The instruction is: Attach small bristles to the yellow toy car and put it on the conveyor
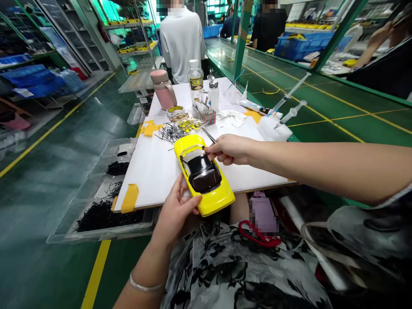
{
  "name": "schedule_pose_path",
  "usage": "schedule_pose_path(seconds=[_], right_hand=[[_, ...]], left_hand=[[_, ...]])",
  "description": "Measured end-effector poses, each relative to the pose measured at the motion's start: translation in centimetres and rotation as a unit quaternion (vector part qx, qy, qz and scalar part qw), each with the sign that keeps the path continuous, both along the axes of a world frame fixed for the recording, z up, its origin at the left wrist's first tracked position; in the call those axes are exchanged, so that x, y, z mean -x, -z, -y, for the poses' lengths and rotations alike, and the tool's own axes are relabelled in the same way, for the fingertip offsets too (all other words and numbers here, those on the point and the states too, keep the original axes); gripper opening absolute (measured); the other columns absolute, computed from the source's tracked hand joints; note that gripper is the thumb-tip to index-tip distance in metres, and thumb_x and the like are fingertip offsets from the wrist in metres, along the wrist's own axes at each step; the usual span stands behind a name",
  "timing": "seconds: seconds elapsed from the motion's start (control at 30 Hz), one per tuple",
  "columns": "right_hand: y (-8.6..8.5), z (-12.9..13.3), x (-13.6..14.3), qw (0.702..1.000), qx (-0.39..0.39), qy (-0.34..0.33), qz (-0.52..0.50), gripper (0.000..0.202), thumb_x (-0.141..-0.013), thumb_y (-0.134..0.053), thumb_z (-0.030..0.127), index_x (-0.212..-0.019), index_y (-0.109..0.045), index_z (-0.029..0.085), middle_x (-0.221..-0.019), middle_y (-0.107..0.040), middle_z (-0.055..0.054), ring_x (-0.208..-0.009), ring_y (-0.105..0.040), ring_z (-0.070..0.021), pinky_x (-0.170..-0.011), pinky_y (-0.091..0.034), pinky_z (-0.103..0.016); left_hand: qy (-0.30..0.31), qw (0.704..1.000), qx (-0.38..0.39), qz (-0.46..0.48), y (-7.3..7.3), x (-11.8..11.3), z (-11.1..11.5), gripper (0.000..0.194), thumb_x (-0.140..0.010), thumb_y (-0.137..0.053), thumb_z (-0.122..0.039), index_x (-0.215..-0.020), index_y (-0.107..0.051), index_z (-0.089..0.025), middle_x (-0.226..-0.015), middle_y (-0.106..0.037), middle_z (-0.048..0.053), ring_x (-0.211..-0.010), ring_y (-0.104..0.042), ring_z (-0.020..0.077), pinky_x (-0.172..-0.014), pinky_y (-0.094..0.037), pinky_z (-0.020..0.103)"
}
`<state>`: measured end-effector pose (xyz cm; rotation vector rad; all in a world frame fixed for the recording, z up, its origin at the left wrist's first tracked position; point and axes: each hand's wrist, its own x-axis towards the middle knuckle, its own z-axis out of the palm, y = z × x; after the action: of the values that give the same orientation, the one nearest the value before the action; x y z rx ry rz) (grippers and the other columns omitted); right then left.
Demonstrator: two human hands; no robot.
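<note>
Yellow toy car (204, 175), near end in left hand (175, 206); right hand (230, 149) alongside.

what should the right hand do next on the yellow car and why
Perhaps press gently on the small dark part: the right hand has its fingers right beside it, and the left hand steadies the yellow model car near its lower left corner. Whether the part is already fixed can't be seen.
</note>
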<state>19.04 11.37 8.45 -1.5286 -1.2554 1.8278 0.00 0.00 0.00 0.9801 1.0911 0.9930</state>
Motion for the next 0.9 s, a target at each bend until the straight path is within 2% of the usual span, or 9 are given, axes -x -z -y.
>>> schedule_pose_path(seconds=[0.2, 0.3, 0.4, 0.47, 0.5, 0.63, 0.73, 0.83, 0.9], right_hand=[[1.4, -2.3, -1.0, 1.000, -0.028, -0.007, 0.007, 0.014, -0.086, -0.061, 0.009, -0.073, -0.059, 0.010, -0.063, -0.063, -0.004, -0.040, -0.035, -0.0027, -0.036, -0.019, -0.017], [0.7, -1.6, -3.3, 0.995, -0.088, -0.036, 0.002, 0.005, -0.083, -0.066, 0.012, -0.086, -0.070, 0.010, -0.085, -0.073, -0.009, -0.047, -0.047, -0.0044, -0.037, -0.023, -0.018], [0.0, 0.6, -6.6, 0.965, -0.260, 0.005, 0.002, 0.016, -0.087, -0.063, 0.022, -0.097, -0.073, 0.014, -0.091, -0.073, -0.008, -0.049, -0.046, -0.0050, -0.041, -0.026, -0.021], [0.2, 2.2, -9.1, 0.896, -0.410, 0.164, 0.041, 0.017, -0.088, -0.062, 0.027, -0.095, -0.074, 0.018, -0.073, -0.065, -0.004, -0.049, -0.042, -0.0075, -0.045, -0.027, -0.024], [0.6, 2.7, -10.5, 0.833, -0.479, 0.268, 0.072, 0.018, -0.089, -0.062, 0.031, -0.095, -0.075, 0.020, -0.067, -0.060, -0.003, -0.049, -0.041, -0.0095, -0.046, -0.027, -0.026], [2.7, 2.7, -15.6, 0.635, -0.572, 0.480, 0.199, 0.024, -0.088, -0.064, 0.044, -0.099, -0.074, 0.026, -0.089, -0.069, -0.011, -0.071, -0.065, -0.0240, -0.059, -0.047, -0.040], [4.3, 1.3, -18.0, 0.627, -0.596, 0.464, 0.194, 0.032, -0.083, -0.071, 0.039, -0.109, -0.072, 0.020, -0.103, -0.073, -0.013, -0.096, -0.071, -0.0294, -0.085, -0.056, -0.048], [5.4, 0.2, -18.8, 0.678, -0.582, 0.416, 0.166, 0.046, -0.081, -0.074, 0.038, -0.122, -0.066, 0.019, -0.116, -0.071, -0.014, -0.110, -0.069, -0.0270, -0.101, -0.053, -0.047], [5.8, -0.2, -18.7, 0.714, -0.553, 0.390, 0.180, 0.049, -0.080, -0.076, 0.038, -0.125, -0.063, 0.022, -0.122, -0.069, -0.014, -0.114, -0.066, -0.0263, -0.104, -0.051, -0.045]], left_hand=[[0.057, 0.971, -0.045, -0.227, -2.2, 1.8, -3.4, 0.082, -0.079, -0.073, -0.047, -0.150, -0.040, -0.022, -0.133, -0.061, 0.011, -0.077, -0.067, 0.0152, -0.059, -0.058, 0.026], [0.061, 0.885, -0.102, -0.450, -3.1, 2.5, -3.7, 0.060, -0.084, -0.066, -0.055, -0.135, -0.060, -0.024, -0.110, -0.073, 0.006, -0.081, -0.071, 0.0227, -0.076, -0.059, 0.038], [0.039, 0.775, -0.215, -0.593, -3.7, 3.0, -3.9, 0.053, -0.087, -0.064, -0.051, -0.131, -0.063, -0.022, -0.109, -0.074, 0.009, -0.093, -0.072, 0.0294, -0.091, -0.056, 0.048], [0.045, 0.713, -0.342, -0.611, -3.9, 2.9, -4.2, 0.057, -0.088, -0.066, -0.044, -0.136, -0.057, -0.017, -0.130, -0.066, 0.014, -0.114, -0.065, 0.0325, -0.101, -0.051, 0.050], [0.062, 0.683, -0.402, -0.607, -4.1, 2.6, -4.5, 0.058, -0.088, -0.066, -0.040, -0.138, -0.054, -0.014, -0.138, -0.060, 0.015, -0.123, -0.059, 0.0327, -0.106, -0.049, 0.050], [0.147, 0.592, -0.517, -0.601, -5.3, 0.7, -5.5, 0.054, -0.087, -0.063, -0.021, -0.139, -0.051, -0.010, -0.147, -0.052, 0.017, -0.132, -0.050, 0.0332, -0.110, -0.046, 0.051], [0.205, 0.528, -0.557, -0.607, -6.4, -0.7, -6.0, 0.052, -0.088, -0.055, -0.014, -0.140, -0.051, -0.012, -0.150, -0.050, 0.014, -0.135, -0.047, 0.0353, -0.111, -0.042, 0.057], [0.254, 0.476, -0.595, -0.596, -6.7, -1.4, -6.0, 0.051, -0.091, -0.050, -0.010, -0.141, -0.050, -0.013, -0.151, -0.050, 0.012, -0.137, -0.045, 0.0350, -0.113, -0.036, 0.059], [0.262, 0.475, -0.611, -0.577, -6.5, -1.4, -6.0, 0.053, -0.090, -0.049, -0.008, -0.143, -0.048, -0.013, -0.150, -0.051, 0.011, -0.137, -0.046, 0.0334, -0.115, -0.034, 0.058]])
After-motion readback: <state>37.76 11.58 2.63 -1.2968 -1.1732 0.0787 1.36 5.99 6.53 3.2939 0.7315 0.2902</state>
